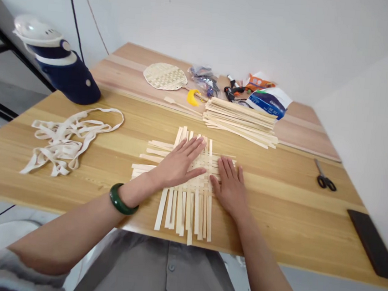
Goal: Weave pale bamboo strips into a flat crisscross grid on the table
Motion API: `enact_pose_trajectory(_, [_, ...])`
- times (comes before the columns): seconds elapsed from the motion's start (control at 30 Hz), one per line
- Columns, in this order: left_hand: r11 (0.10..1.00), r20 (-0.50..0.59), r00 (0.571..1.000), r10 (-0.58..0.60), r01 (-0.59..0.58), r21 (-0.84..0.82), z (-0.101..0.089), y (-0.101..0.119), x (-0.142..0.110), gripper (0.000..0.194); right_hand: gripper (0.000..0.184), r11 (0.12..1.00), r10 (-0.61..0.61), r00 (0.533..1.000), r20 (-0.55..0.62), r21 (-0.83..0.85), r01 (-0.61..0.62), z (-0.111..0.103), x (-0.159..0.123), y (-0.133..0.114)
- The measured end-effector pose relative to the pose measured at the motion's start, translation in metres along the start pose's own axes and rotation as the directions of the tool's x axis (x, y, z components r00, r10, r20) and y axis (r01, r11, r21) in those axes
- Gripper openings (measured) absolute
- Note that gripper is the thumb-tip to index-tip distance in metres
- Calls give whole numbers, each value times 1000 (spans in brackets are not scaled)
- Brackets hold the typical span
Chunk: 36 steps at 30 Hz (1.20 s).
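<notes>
On the pale wooden table (275,226), a partly woven lattice of flat bamboo strips (188,209) lies centred near my edge, its strip ends projecting on all sides. Beyond it and to the right lies a stack of loose bamboo strips (240,122). To the left lies a tangle of cream fabric tape (67,140), and toward the far edge a round woven bamboo mat (165,76). My left hand (178,162) rests flat on the lattice, its fingers (193,148) spread and holding nothing. My right hand (229,188) lies just beside it on the lattice's right part, its fingers (228,169) splayed, equally empty. A green bangle (123,199) circles my left wrist. Black-handled scissors (324,180) lie well apart, at right.
</notes>
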<state>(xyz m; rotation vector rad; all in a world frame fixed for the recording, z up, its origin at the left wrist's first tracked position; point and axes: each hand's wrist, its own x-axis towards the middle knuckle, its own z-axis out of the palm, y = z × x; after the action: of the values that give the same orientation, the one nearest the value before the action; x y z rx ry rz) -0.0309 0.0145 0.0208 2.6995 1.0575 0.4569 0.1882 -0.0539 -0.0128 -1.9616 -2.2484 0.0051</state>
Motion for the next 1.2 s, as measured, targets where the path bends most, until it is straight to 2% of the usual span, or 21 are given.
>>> enact_pose_trajectory(0.07, [998, -32, 999, 27, -26, 49, -8, 0, -19, 76, 61, 1000, 6, 1000, -6, 5, -6, 1, 0, 0])
enact_pose_trajectory(0.13, [993, -11, 999, 46, -45, 112, -8, -1, -38, 86, 60, 1000, 6, 1000, -13, 13, -6, 2, 0, 1])
enact_pose_trajectory(0.2, [985, 21, 998, 53, -56, 163, -2, -4, -54, 95, 60, 1000, 6, 1000, -17, 16, -6, 4, 0, 1])
enact_pose_trajectory(0.3, [977, 44, 998, 45, -53, 206, 9, -7, -65, 97, 60, 1000, 8, 1000, -8, 12, -8, 5, 1, 2])
enact_pose_trajectory(0.43, [975, 39, 998, 46, -54, 217, 15, -10, -64, 96, 60, 1000, 19, 1000, -2, 0, -19, 5, 3, 2])
enact_pose_trajectory(0.77, [978, 16, 1000, 2, -5, 210, 12, -6, -64, 95, 59, 999, 22, 999, 32, -51, -20, -2, 4, -3])
enact_pose_trajectory(1.2, [987, -32, 999, 34, -28, 160, 19, -12, -65, 94, 58, 997, -15, 999, -39, -78, 12, 6, 5, 2])
